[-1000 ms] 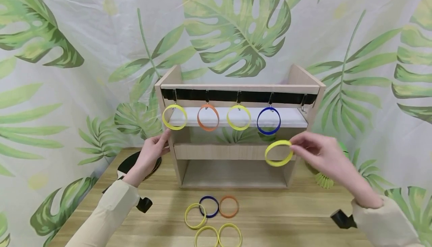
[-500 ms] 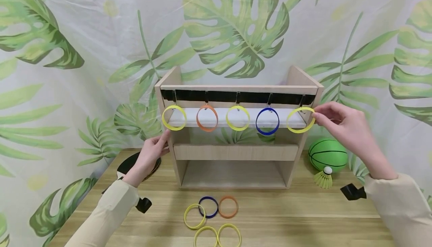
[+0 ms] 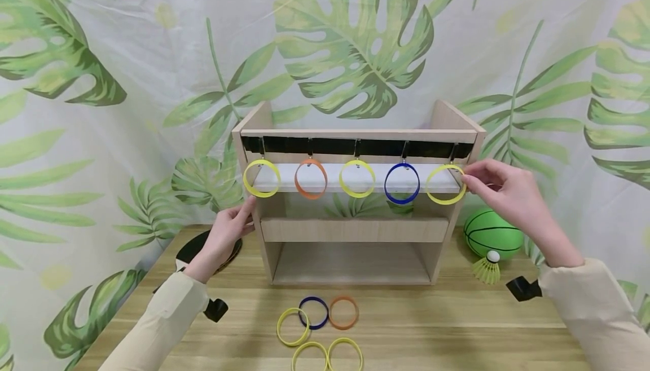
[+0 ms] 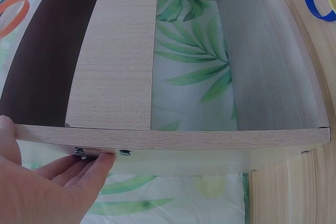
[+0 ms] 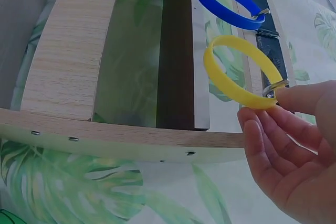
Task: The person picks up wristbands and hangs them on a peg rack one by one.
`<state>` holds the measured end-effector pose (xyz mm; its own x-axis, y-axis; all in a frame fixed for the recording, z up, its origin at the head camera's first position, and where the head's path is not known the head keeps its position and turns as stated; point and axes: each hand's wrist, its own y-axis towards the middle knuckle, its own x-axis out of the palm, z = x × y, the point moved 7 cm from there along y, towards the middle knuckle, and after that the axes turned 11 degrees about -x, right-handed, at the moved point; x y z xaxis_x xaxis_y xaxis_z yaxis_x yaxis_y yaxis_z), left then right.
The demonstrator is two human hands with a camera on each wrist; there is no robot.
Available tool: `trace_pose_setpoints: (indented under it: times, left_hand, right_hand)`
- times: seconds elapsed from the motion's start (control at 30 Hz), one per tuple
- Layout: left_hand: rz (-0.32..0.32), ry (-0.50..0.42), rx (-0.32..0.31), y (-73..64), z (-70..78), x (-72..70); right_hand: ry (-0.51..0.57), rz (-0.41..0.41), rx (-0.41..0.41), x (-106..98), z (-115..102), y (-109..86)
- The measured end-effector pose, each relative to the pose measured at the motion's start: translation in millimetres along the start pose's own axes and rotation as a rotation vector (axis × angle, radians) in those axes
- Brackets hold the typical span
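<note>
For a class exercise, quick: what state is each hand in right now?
Left hand: open, touching the side of the rack.
Right hand: closed, pinching the yellow ring at the rightmost hook.

1. Five hanging rings (image 3: 357, 195) stand before the white shelf (image 3: 333, 177).
2. Passage lies beneath them, into the open bottom compartment (image 3: 350, 264).
3. The green ball (image 3: 490, 233) and shuttlecock (image 3: 487, 269) obstruct the counter (image 3: 406, 326) just right of the rack (image 3: 355, 230).

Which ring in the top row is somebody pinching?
The yellow ring at the right end, next to the blue ring. The right hand pinches it; no fingers pinch the other four.
</note>
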<state>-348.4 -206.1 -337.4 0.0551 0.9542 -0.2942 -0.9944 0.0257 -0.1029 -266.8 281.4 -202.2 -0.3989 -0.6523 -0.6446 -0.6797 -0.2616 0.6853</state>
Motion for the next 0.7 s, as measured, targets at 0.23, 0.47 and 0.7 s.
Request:
trace_pose_setpoints:
  times: [0.23, 0.47, 0.7]
  left_hand:
    - [-0.004, -0.016, -0.023, 0.4, 0.2, 0.1]
    - [-0.015, -0.015, -0.02, 1.3, 1.0, 0.3]
    - [-0.024, -0.017, -0.027, 1.1, 0.8, 1.2]
  right_hand:
    - [-0.044, 0.118, -0.043, -15, -10, -8.8]
    - [-0.128, 0.139, -0.182, -14, -44, -26.5]
    - [-0.02, 0.017, -0.304, 59, -58, -58.5]
